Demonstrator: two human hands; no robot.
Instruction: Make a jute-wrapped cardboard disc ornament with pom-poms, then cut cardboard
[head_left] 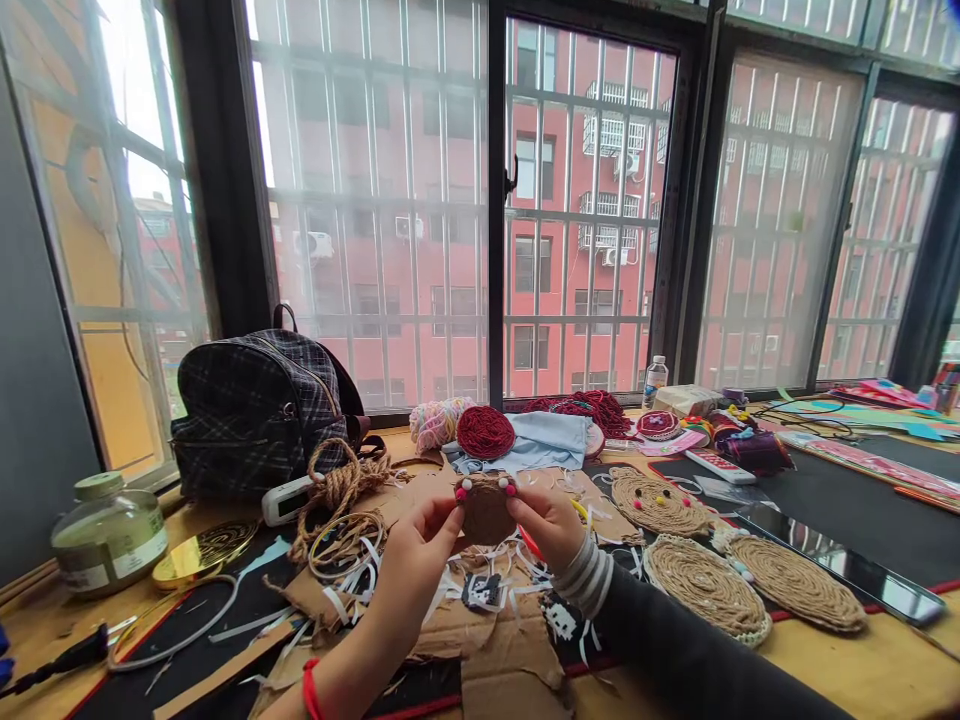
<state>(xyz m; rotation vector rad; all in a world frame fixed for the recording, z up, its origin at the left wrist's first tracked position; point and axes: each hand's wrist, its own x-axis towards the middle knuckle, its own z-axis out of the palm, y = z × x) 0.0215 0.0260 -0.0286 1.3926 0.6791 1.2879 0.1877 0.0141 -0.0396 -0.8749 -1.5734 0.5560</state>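
Note:
Between both hands, above the littered table, is a small brown rounded piece (486, 512) that looks like cardboard or coiled twine. White and pink-red pom-poms sit at its two upper corners. My left hand (421, 545) pinches its left corner between thumb and fingers. At the opposite corner, my right hand (551, 525) pinches it beside the other pom-poms. Below lie torn cardboard sheets (510, 640), white paper scraps and a small black-and-white piece (482, 591). Coiled-twine discs rest to the right, one with a face of coloured pom-poms (660, 502) and another, plain disc (705, 585).
A plaid backpack (255, 410) stands at the back left, near a glass jar (109, 530) and a rope bundle (341, 490). Dark red yarn (486, 432) and light blue cloth (551, 442) lie behind. A phone (847, 565), a remote (720, 467) and a bottle (655, 382) are on the right.

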